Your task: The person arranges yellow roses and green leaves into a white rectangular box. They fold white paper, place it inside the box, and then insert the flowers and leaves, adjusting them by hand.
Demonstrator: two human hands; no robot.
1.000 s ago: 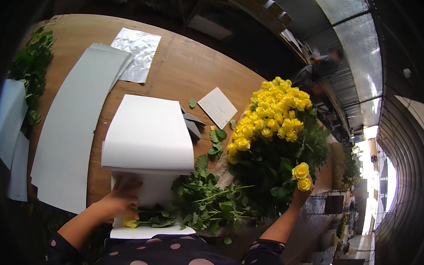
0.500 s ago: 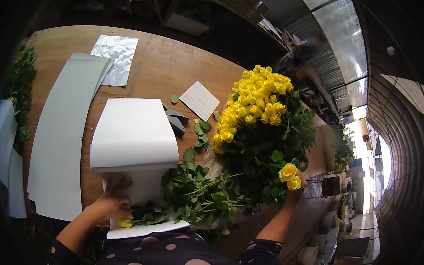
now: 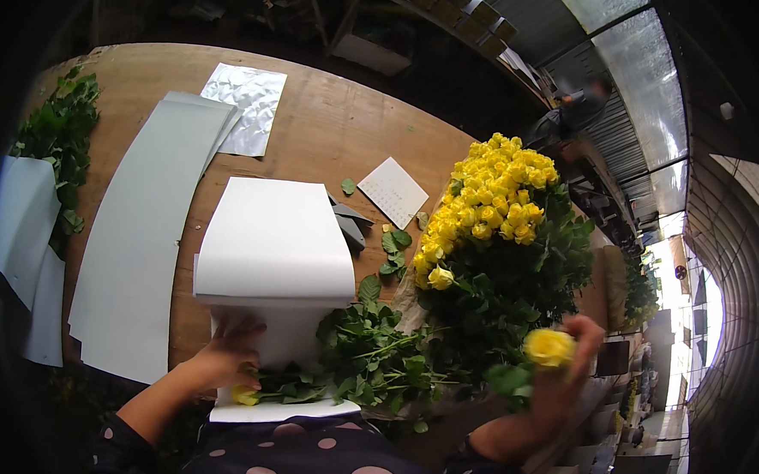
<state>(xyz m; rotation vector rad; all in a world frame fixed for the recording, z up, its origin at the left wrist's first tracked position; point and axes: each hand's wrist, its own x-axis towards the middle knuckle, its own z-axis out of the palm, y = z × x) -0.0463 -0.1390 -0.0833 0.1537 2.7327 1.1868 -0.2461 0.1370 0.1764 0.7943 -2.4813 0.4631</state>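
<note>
My left hand (image 3: pixel 229 360) lies over a white sheet (image 3: pixel 284 339), fingers stretched out and partly in the shade of its raised flap. Just below that hand is a yellow rose head (image 3: pixel 245 395), its leafy stems (image 3: pixel 290 385) running right across the sheet. On the right, my right hand (image 3: pixel 581 355) is closed on a yellow rose (image 3: pixel 550 347), held up with a green leaf below; motion blurs both. Beyond it stands a large bunch of yellow roses (image 3: pixel 494 187) with dense dark foliage. Cut leafy stems (image 3: pixel 374 348) are heaped between my hands.
Long pale cardboard sheets (image 3: pixel 139 242) lie on the wooden table (image 3: pixel 335 106) beside crumpled silvery sheeting (image 3: pixel 253 102). A square card (image 3: pixel 393 192), a dark grey tool-like object (image 3: pixel 350 223) and loose leaves (image 3: pixel 394 242) lie farther right. Foliage (image 3: pixel 63 126) fills the left edge. A person (image 3: pixel 575 110) is in the background.
My right hand has come nearer to me; one rose shows at it now, where two showed before. My left hand stays by the sheet. The whole view has shifted slightly.
</note>
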